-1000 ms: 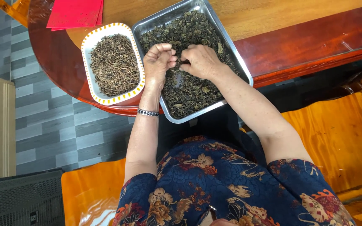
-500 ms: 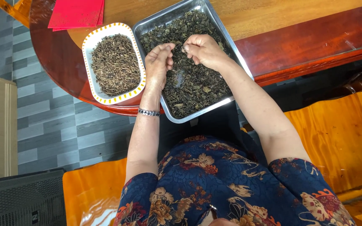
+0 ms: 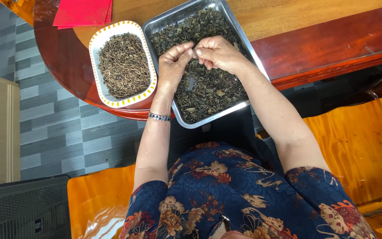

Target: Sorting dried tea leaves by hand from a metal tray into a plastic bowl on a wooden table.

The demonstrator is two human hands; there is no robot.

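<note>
Dried dark leaves (image 3: 208,90) fill a steel tray (image 3: 242,36) at upper centre of the frame, tray sitting diagonally on the table edge. Both hands are over the tray's middle, fingertips meeting. Left hand (image 3: 173,66): fingers curled, thumb and forefinger pinched narrow on a small bit of leaf. Right hand (image 3: 219,53): fingers bunched, tips pinched against the same bit; the piece itself is too small to make out. Metal bracelet (image 3: 160,117) on the left wrist, just past the tray's lower-left rim. Just left of the tray, nearly touching it: white oblong dish (image 3: 94,44) with a yellow-dashed rim, holding a pile of thin brown stems (image 3: 124,65). Both sit on a glossy reddish wooden table (image 3: 323,44). Red paper sheets (image 3: 84,11) at upper left on the table. Below: person's dark blue floral garment (image 3: 244,194), orange wooden seat (image 3: 359,146) at right, grey plank floor (image 3: 54,132) at left, black mesh box (image 3: 23,208) in lower-left corner.
</note>
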